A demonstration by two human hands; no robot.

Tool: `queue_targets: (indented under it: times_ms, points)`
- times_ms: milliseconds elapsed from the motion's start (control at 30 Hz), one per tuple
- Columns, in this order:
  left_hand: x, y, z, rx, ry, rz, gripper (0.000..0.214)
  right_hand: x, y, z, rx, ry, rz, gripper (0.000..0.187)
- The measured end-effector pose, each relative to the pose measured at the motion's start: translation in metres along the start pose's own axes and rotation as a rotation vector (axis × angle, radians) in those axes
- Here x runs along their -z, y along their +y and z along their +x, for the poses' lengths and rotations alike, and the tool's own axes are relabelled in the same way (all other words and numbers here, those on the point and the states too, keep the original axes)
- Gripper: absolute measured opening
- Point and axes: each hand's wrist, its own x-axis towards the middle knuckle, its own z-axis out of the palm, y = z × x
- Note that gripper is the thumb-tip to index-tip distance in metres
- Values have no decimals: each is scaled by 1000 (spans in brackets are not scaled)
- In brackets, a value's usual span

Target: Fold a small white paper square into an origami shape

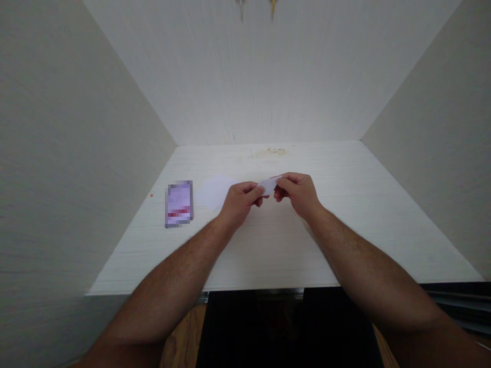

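Observation:
Both my hands meet above the middle of the white desk (345, 230). My left hand (241, 201) and my right hand (297, 193) each pinch one end of a small white piece of paper or card (267, 185) that has a red mark near its right edge. The fingers of both hands are closed on it. The piece is held just above the desk surface, slightly tilted. A faint white sheet (215, 190) lies flat on the desk just left of my left hand.
A phone (178, 203) with a lit screen lies flat at the left of the desk. White walls enclose the desk on the left, back and right. A brownish stain (270, 152) marks the far edge. Two small objects (257, 7) hang at the top.

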Motion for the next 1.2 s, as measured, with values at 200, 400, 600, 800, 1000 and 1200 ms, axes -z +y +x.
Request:
queue_targets:
  times_ms: [200,400,600,800,1000,1200]
  points:
    - [0,0,0,0,-4,-10,21,-1,-3,-1,32,44,-97,18]
    - [-1,3,-3,-23,-62,-24,22,-2,-2,-3,12,25,36,17]
    - [0,5,-4,-58,-115,-75,19,-3,-1,-4,1,-22,145,14]
    - [0,6,-4,-72,-53,48,22,-3,0,-2,22,-22,81,16]
    - [-2,8,-5,-61,-21,108,24,-2,-1,-3,35,-23,50,15]
    - [-7,2,-4,-62,-36,-6,33,-3,-6,-5,54,-14,16,14]
